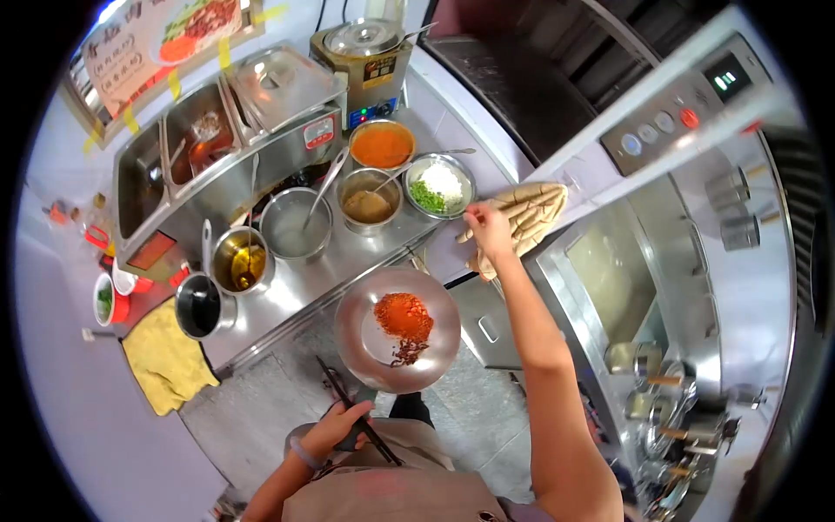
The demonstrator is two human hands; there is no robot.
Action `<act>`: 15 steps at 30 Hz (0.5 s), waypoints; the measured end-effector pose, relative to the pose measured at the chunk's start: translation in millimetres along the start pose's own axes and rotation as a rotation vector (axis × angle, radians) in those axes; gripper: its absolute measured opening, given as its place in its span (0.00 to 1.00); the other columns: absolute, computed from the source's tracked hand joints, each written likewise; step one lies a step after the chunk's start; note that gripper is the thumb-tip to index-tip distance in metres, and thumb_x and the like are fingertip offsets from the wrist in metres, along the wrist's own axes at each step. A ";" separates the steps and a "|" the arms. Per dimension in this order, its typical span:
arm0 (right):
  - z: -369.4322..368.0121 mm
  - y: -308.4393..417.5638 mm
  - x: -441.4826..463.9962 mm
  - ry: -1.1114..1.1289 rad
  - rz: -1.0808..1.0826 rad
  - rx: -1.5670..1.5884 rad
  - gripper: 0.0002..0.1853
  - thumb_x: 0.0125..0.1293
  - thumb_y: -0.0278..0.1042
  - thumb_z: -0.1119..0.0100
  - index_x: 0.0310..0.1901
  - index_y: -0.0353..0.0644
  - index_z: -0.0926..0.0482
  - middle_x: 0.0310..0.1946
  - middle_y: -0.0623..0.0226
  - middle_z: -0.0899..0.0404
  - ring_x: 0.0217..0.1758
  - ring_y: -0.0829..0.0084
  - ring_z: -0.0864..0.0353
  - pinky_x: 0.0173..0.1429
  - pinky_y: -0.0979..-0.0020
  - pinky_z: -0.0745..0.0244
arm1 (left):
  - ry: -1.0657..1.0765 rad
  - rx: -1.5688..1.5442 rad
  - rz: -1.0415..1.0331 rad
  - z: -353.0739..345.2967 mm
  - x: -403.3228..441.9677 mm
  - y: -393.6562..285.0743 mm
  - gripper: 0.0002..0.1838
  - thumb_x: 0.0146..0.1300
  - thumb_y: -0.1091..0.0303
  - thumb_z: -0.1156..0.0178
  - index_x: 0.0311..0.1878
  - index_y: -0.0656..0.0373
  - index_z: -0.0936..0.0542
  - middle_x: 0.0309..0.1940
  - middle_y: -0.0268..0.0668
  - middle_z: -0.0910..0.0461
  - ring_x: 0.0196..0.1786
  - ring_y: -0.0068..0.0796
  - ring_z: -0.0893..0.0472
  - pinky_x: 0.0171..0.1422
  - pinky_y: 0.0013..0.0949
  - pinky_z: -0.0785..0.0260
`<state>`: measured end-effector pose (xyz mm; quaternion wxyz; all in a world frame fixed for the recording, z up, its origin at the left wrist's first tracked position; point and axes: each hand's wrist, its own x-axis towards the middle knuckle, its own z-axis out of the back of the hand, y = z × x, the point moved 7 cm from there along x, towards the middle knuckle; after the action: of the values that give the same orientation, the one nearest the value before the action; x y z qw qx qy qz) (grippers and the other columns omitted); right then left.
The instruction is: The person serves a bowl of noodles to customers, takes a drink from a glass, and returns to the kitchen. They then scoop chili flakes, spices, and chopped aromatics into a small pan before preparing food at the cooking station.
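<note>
My left hand (pixel 339 424) is closed around black chopsticks (pixel 336 382). My right hand (pixel 489 230), fingertips pinched, is beside the greens bowl (pixel 468 179), near the counter's (pixel 300 283) right end. The spice bowl (pixel 356 348) is at its front edge.

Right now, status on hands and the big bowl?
Left hand gripping dark sticks; right hand by small bowl of greens. Big metal bowl holds red flakes. Tan cloth close beside right hand.
</note>
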<state>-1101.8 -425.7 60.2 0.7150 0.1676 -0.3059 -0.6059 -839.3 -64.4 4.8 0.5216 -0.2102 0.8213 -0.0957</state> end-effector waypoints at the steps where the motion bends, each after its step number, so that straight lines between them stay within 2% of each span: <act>1: -10.5 -5.1 23.6 0.032 0.015 -0.006 0.08 0.53 0.27 0.39 0.37 0.43 0.20 0.36 0.57 0.22 0.31 0.63 0.21 0.37 0.67 0.25 | 0.029 -0.020 0.012 -4.5 8.7 2.5 0.14 0.64 0.58 0.47 0.43 0.60 0.31 0.26 0.34 0.28 0.16 0.24 0.31 0.16 0.28 0.37; 3: -40.3 -11.9 62.4 0.165 0.131 -0.163 0.15 0.51 0.25 0.41 0.42 0.48 0.21 0.45 0.61 0.24 0.40 0.60 0.21 0.45 0.64 0.26 | 0.011 -0.100 -0.023 -19.7 20.4 2.5 0.13 0.63 0.60 0.46 0.40 0.61 0.31 0.26 0.34 0.28 0.16 0.24 0.30 0.16 0.28 0.37; 4: -50.7 -17.9 76.9 0.191 0.140 -0.166 0.15 0.51 0.25 0.41 0.42 0.48 0.21 0.45 0.61 0.24 0.40 0.60 0.21 0.45 0.64 0.26 | -0.001 -0.143 -0.056 -26.7 23.4 0.8 0.13 0.63 0.61 0.45 0.37 0.62 0.30 0.27 0.34 0.29 0.16 0.24 0.30 0.16 0.28 0.38; 6: -65.9 -18.7 100.5 0.216 0.317 -0.254 0.20 0.50 0.21 0.43 0.47 0.47 0.23 0.48 0.56 0.26 0.47 0.58 0.24 0.51 0.62 0.28 | 0.010 -0.197 -0.061 -43.9 30.0 -1.6 0.12 0.63 0.61 0.45 0.39 0.61 0.31 0.27 0.34 0.29 0.16 0.24 0.30 0.16 0.28 0.38; 7: -76.5 -28.0 111.0 0.304 0.264 -0.273 0.22 0.50 0.22 0.42 0.50 0.49 0.25 0.51 0.60 0.27 0.52 0.58 0.26 0.56 0.62 0.31 | -0.012 -0.221 -0.052 -50.2 32.0 -2.4 0.12 0.64 0.61 0.46 0.41 0.61 0.31 0.26 0.34 0.29 0.16 0.24 0.30 0.17 0.28 0.37; 11: -104.9 -39.0 133.8 0.416 0.409 -0.375 0.24 0.50 0.26 0.39 0.52 0.51 0.26 0.55 0.61 0.29 0.56 0.58 0.30 0.60 0.63 0.34 | -0.036 -0.327 -0.052 -72.0 52.0 5.6 0.13 0.65 0.61 0.47 0.44 0.60 0.31 0.25 0.34 0.28 0.15 0.25 0.30 0.17 0.28 0.37; 13: -115.8 -38.3 135.4 0.508 0.438 -0.412 0.26 0.50 0.30 0.36 0.53 0.56 0.27 0.58 0.64 0.31 0.62 0.61 0.34 0.62 0.65 0.35 | -0.040 -0.338 -0.068 -79.4 54.7 2.1 0.13 0.65 0.61 0.47 0.44 0.60 0.31 0.25 0.34 0.28 0.15 0.25 0.31 0.17 0.28 0.37; 15: -118.3 -33.3 133.8 0.518 0.468 -0.454 0.26 0.49 0.31 0.35 0.53 0.56 0.27 0.57 0.63 0.30 0.61 0.61 0.33 0.61 0.65 0.34 | -0.017 -0.331 -0.073 -88.0 56.8 -3.6 0.13 0.64 0.60 0.46 0.40 0.58 0.34 0.26 0.33 0.29 0.15 0.23 0.30 0.18 0.27 0.36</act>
<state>-1041.0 -577.9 -18.2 0.9055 0.0785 -0.0043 -0.4170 -938.2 -98.4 -1.7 0.4830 -0.3236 0.8133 0.0236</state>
